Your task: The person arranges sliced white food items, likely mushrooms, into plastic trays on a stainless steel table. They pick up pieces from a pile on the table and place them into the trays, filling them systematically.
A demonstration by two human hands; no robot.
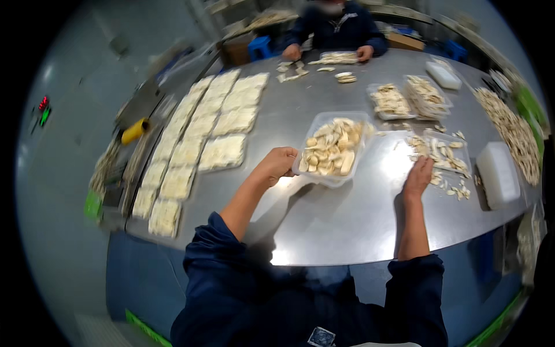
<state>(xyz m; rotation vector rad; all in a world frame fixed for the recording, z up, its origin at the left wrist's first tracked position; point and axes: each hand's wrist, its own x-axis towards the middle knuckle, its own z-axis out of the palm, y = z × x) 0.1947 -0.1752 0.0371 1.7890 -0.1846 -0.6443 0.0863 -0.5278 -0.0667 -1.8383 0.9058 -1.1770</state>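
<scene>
My left hand (282, 165) grips the near left corner of a clear plastic tub (330, 180), tilted above the steel table (303, 225). The tub is filled with pale dried slices (334, 149), perhaps mushroom. My right hand (419, 177) rests at the left edge of a shallow clear tray (467, 156), beside a small pile of the same slices (417, 145). The tray holds some loose slices. Whether the right hand's fingers hold any slices, I cannot tell. Loose pieces (459, 191) lie on the table just right of that hand.
Rows of filled trays (223, 152) cover the left side. Two filled tubs (391, 102) stand at back right, near white stacked trays (443, 74). Another white stack (498, 175) and a long heap of slices (511, 134) lie at right. A co-worker (336, 30) works across the table.
</scene>
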